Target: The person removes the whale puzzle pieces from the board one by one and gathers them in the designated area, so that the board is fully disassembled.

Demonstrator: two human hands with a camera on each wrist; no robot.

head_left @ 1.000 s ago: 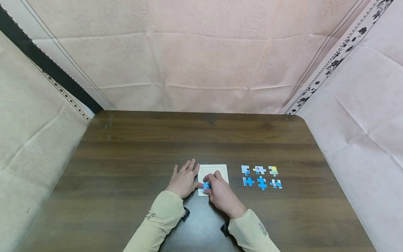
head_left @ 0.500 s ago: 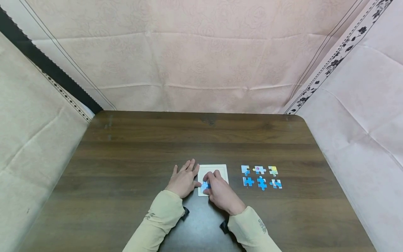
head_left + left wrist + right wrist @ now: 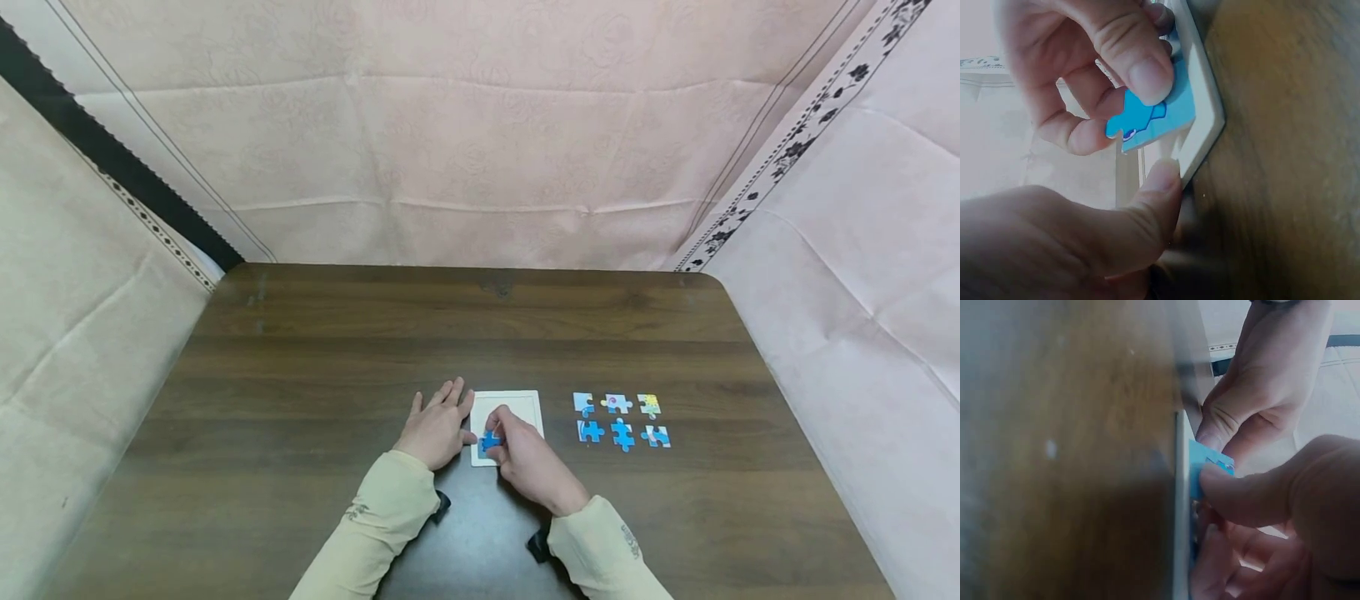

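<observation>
My right hand (image 3: pixel 536 467) pinches a blue jigsaw puzzle piece (image 3: pixel 1141 119) between thumb and fingers. The piece sits tilted at the near left corner of a white puzzle tray (image 3: pixel 527 407), one edge close to the raised rim. To the left, my left hand (image 3: pixel 433 432) lies with its fingers spread on the table, and its thumb touches the tray's left rim. In the right wrist view, the puzzle piece (image 3: pixel 1199 469) shows above the tray rim (image 3: pixel 1181 462), partly covered by my right thumb. My right hand hides part of the tray's inside.
Right of the tray, several loose puzzle pieces (image 3: pixel 621 433) lie in two rows on the brown wooden table (image 3: pixel 337 367). A pale cloth (image 3: pixel 480 167) hangs behind the table's far edge, with more cloth at both sides.
The right hand's raised finger has come down toward the others. The puzzle piece in its grip has changed tilt slightly at the same corner. My left hand has stayed in place.
</observation>
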